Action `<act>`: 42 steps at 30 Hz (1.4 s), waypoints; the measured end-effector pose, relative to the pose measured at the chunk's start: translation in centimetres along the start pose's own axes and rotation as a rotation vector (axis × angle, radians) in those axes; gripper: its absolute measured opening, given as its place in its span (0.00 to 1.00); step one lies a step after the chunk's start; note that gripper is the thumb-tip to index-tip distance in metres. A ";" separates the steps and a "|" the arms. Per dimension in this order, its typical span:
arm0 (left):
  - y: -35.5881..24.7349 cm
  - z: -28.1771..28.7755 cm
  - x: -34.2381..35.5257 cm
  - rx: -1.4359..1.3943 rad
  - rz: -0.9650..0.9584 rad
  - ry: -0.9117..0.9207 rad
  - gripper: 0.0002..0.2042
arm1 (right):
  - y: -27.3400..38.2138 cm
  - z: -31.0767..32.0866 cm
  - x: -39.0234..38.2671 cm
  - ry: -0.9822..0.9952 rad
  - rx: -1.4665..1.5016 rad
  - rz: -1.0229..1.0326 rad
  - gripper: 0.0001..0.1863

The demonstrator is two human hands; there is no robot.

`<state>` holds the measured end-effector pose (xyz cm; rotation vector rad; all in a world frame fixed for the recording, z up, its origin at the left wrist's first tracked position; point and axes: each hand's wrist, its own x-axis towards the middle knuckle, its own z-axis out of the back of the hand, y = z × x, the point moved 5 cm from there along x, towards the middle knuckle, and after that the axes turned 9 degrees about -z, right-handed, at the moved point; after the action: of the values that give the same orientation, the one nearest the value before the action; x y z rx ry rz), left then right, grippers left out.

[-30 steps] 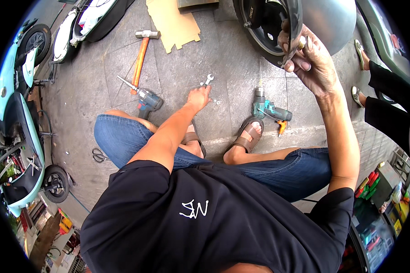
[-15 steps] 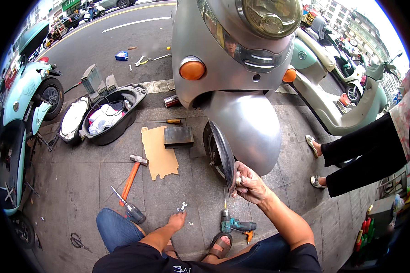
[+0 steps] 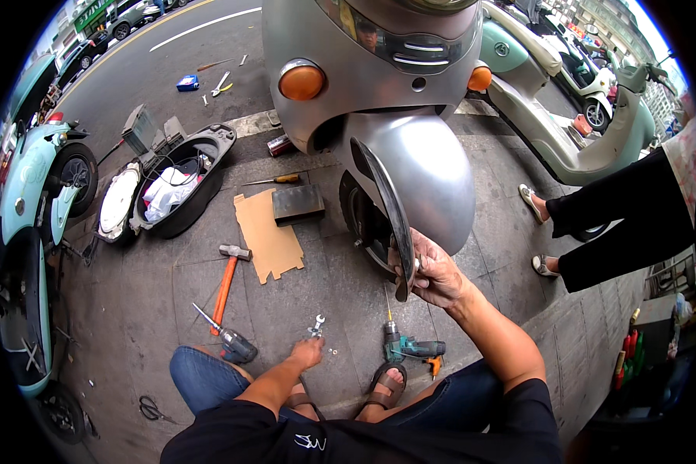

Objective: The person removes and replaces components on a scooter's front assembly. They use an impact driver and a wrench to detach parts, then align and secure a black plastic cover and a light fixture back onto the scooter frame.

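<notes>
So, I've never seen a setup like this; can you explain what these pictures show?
There is no robot here: the hands are a person's own, bare. Every picture comes from one wide fisheye camera worn on the head, looking down, so straight edges bend near the rim. The right hand holds a dark curved piece in front of a silver scooter. The left hand is down at a small wrench; whether it grips it is hard to tell. On the pavement are also an orange-handled hammer, a teal drill, another power tool and some cardboard.
</notes>
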<state>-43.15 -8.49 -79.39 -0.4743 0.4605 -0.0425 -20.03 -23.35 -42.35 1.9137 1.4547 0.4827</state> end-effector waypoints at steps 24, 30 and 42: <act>-9.8 19.5 1.3 -1.393 0.072 0.090 0.06 | 0.4 -2.6 2.4 0.152 0.025 0.048 0.27; -8.4 28.0 -3.2 -1.876 0.012 -0.133 0.07 | 4.2 -3.3 2.1 0.132 0.005 0.195 0.29; -12.4 28.2 0.3 -2.002 -0.129 -0.045 0.06 | 14.4 -1.9 0.1 -0.201 -0.006 0.608 0.39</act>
<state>-29.72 -7.45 -51.69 -2.4588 0.2856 0.3479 -11.29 -24.86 -30.88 2.3135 0.7258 0.5398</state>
